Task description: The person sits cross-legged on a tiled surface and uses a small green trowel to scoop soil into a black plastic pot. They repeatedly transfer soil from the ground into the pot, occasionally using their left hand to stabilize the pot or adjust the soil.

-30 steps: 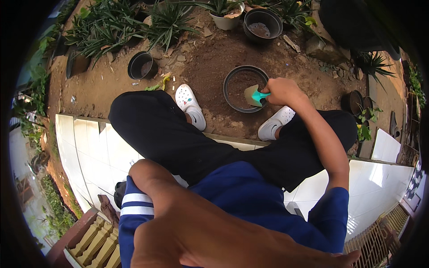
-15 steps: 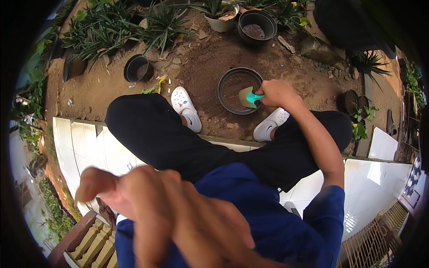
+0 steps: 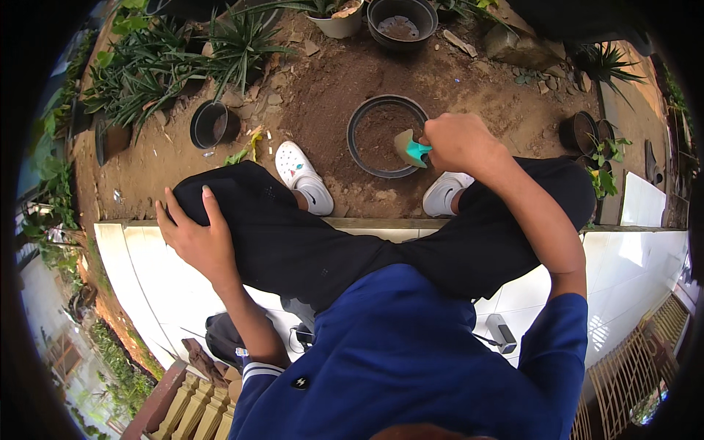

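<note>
My right hand point(image 3: 460, 144) is closed around the handle of a small trowel point(image 3: 411, 149) with a turquoise grip. The trowel's blade, coated in soil, is inside the right side of a round black plant pot point(image 3: 353, 147) on the ground. Brown soil point(image 3: 381, 136) shows in the bottom of that pot. My left hand point(image 3: 196, 236) rests on my left knee with its fingers apart, holding nothing. The pot stands between my white clogs point(image 3: 299, 170).
Empty-looking black pots stand at the left point(image 3: 214, 125), the back point(image 3: 402, 23) and the right point(image 3: 578, 132). Spiky green plants point(image 3: 238, 55) grow at the back left. White tiles point(image 3: 158, 271) lie beneath me, with a black bag point(image 3: 226, 339) at left and a small grey device point(image 3: 501, 333) at right.
My left hand has moved from close in front of the camera down onto my left knee. My right hand still grips the trowel in the pot, with little movement.
</note>
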Demonstrator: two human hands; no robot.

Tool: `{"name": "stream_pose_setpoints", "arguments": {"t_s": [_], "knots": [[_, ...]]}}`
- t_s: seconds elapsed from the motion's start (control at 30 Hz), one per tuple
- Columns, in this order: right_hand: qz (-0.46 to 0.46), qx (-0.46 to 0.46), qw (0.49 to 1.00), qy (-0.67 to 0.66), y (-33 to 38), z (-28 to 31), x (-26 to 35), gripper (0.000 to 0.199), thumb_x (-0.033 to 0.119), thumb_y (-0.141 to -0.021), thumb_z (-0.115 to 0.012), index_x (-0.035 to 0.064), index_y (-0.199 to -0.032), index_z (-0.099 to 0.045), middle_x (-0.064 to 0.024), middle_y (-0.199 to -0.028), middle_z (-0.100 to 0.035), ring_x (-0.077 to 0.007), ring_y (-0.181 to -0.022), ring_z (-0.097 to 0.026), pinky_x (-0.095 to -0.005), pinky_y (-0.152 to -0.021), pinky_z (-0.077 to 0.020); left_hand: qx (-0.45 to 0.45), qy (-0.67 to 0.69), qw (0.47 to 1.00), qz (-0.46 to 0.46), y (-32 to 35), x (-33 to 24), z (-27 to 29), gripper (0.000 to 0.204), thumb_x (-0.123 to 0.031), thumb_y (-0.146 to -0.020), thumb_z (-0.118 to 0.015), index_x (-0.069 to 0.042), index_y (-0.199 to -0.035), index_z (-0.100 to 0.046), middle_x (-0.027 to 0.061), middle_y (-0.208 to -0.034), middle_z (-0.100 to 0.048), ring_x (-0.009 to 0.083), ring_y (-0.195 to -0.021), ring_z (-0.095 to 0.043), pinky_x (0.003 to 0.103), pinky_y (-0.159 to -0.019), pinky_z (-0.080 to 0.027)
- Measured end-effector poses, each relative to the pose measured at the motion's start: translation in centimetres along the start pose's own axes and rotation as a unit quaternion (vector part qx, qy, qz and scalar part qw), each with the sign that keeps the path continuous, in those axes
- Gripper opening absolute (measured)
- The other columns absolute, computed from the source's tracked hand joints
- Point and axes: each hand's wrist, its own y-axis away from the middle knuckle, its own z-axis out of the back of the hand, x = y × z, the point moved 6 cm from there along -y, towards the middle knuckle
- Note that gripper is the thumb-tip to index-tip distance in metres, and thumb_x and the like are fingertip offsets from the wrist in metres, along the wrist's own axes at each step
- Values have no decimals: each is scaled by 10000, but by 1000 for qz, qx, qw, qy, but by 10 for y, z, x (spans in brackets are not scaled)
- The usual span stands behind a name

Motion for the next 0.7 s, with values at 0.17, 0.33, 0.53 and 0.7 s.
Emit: {"name": "stream_pose_setpoints", "arguments": {"t_s": [0.17,0.33,0.53,0.7], "knots": [[8,-82,996,25,-21,-27,2,141,122,-720,-731,29,-825,-738,-176,-805,-732,-333,-813,-740,-443,-687,-593,167,36,974,-148,-30,-60,-42,587,-534,-964,-579,-130,-1389,-606,136,-1313,-663,335,-1280,-577,509,-1076,-402],[17,-73,997,-20,-16,-13,14,213,89,-730,-684,39,-917,-773,-188,-832,-738,-352,-820,-734,-450,-731,-594,534,62,761,-362,7,-118,-79,657,-502,-969,-588,-84,-1470,-507,230,-1297,-650,386,-1217,-611,480,-1050,-456],[-1,-46,997,-65,-16,-5,3,333,88,-758,-648,100,-1055,-798,-207,-872,-739,-349,-878,-726,-461,-771,-585,402,48,732,-547,45,-153,-142,846,-535,-942,-608,-44,-1564,-311,223,-1386,-579,381,-1234,-604,519,-1064,-441],[16,-29,999,-43,-24,-22,5,189,140,-771,-686,40,-911,-763,-178,-916,-751,-341,-898,-738,-449,-771,-590,274,51,774,-569,49,-172,-171,1191,-681,-746,-751,-12,-1590,-240,303,-1570,-338,447,-1440,-374,590,-1108,-368]]}}
